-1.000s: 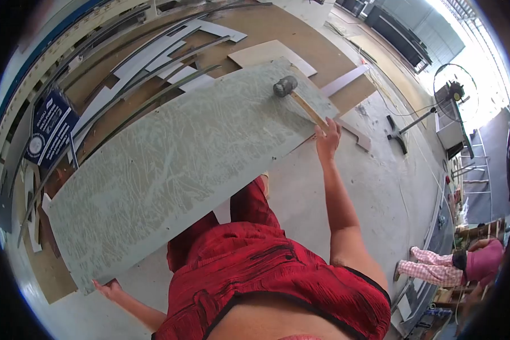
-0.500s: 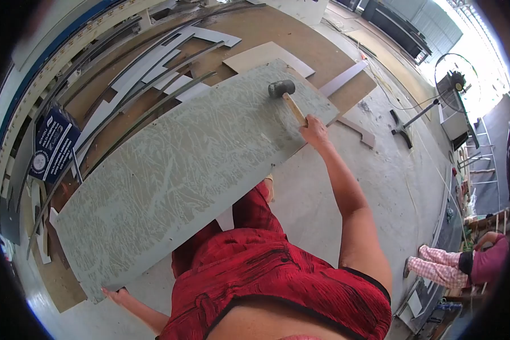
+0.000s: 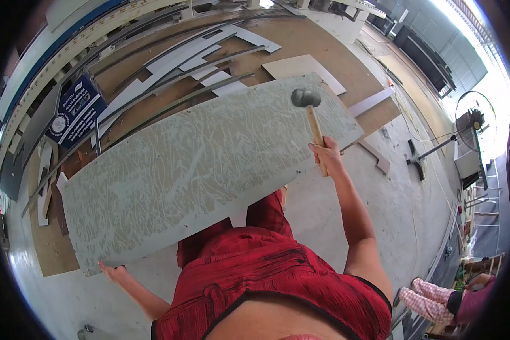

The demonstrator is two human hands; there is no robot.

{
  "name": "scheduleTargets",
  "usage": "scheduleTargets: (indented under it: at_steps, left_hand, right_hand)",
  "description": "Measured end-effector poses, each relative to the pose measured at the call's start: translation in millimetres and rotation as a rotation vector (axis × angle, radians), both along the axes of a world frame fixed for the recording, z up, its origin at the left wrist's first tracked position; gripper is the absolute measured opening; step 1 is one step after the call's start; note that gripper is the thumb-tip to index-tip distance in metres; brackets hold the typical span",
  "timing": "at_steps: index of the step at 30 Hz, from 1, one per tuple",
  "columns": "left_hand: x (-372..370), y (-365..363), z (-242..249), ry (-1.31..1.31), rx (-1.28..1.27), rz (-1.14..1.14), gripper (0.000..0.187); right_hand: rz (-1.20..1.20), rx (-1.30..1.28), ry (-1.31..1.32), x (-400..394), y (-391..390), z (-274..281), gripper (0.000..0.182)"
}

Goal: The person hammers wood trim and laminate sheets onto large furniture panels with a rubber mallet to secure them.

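Note:
A long grey-green panel (image 3: 181, 170) streaked with a scratchy, glue-like pattern lies across the view in front of my body. My left hand (image 3: 113, 272) is at its near left corner, thumb on top and the other fingers hidden under the edge. In my right hand (image 3: 327, 156), fingers wrapped round the wooden handle, is a rubber mallet (image 3: 306, 98) with a dark head. The mallet head overlaps the panel's right end in this view, and the hand is by the panel's near right edge.
Pale strips (image 3: 209, 56) and dark trim lengths lie on a brown board behind the panel. A blue printed box (image 3: 76, 113) stands at left. On the right are a standing fan (image 3: 473, 122), a ladder (image 3: 487, 198) and another person (image 3: 436, 300). A notched offcut (image 3: 377, 157) lies on the floor.
The mallet has swung up, showing more of its handle, and my right hand has shifted toward me. My left hand stays at the panel corner. The whole view has shifted somewhat.

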State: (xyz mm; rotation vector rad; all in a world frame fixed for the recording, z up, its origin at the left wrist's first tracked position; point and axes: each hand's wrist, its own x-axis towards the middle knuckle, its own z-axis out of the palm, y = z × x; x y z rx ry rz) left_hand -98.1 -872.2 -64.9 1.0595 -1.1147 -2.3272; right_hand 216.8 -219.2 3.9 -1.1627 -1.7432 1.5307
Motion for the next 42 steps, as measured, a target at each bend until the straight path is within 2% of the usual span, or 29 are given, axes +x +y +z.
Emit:
scheduleTargets:
  at_steps: [1,3,4,5,7,10,14,17,20,23,26,28,29,30,32,34,36,39,42]
  left_hand:
    - [-2,-5,-6,-0.008,-0.041,-0.015,0.056]
    - [-4,-24,-29,-0.038,-0.345,-0.071,0.056]
    - [3,-11,-15,-0.055,-0.331,-0.071,0.057]
    - [6,1,2,-0.028,0.025,0.004,0.057]
    - [14,12,12,0.003,0.026,-0.019,0.055]
    - [11,13,14,0.021,0.083,0.014,0.054]
    - [3,0,0,-0.065,0.068,0.031,0.053]
    - [5,-3,-1,0.016,0.083,0.01,0.057]
    - [0,-50,-27,0.104,0.057,-0.116,0.056]
    - [12,-38,15,-0.28,-1.062,0.187,0.06]
    - [-16,-46,13,-0.127,-1.715,0.013,0.062]
    - [-34,3,22,-0.034,-1.741,-0.375,0.064]
    - [-33,46,50,-0.017,-1.777,-0.62,0.064]
    - [-40,75,56,0.136,-1.763,-0.796,0.065]
    - [-44,145,84,0.235,-1.813,-1.085,0.07]
    - [-75,185,65,0.247,-1.909,-1.245,0.082]
    - [-73,235,96,-0.079,-1.882,-1.442,0.1]
    - [-83,266,98,-0.274,-1.959,-1.529,0.112]
    - [-84,271,100,-0.314,-1.939,-1.562,0.117]
  right_hand:
    - [0.029,0.017,-0.03,2,-2,2,0.022]
    - [0.127,0.103,-0.153,-1,-10,9,0.02]
    - [0.175,0.146,-0.216,-4,-13,13,0.019]
    - [0.198,0.145,-0.256,-8,-13,13,0.019]
    - [0.249,0.139,-0.335,-18,-14,10,0.019]
    - [0.208,0.078,-0.19,-29,-7,11,0.019]
    - [0.198,0.124,-0.214,-40,1,3,0.02]
    - [0.213,0.098,-0.245,-43,1,-2,0.02]
    - [0.176,-0.044,-0.173,-46,1,0,0.02]
    - [0.164,-0.278,-0.039,-46,6,2,0.02]
    - [0.216,-0.475,0.088,-56,4,13,0.018]
    - [0.206,-0.566,0.195,-71,1,10,0.017]
    - [0.212,-0.601,0.239,-79,-4,9,0.016]
    - [0.218,-0.637,0.284,-89,-11,7,0.014]
    - [0.2,-0.643,0.329,-106,-23,2,0.013]
    - [0.151,-0.575,0.327,-119,-29,-3,0.012]
    - [0.206,-0.474,0.293,-119,-27,5,0.015]
    - [0.223,-0.229,0.163,-117,-36,27,0.021]
    - [0.255,-0.006,0.005,-113,-41,30,0.036]
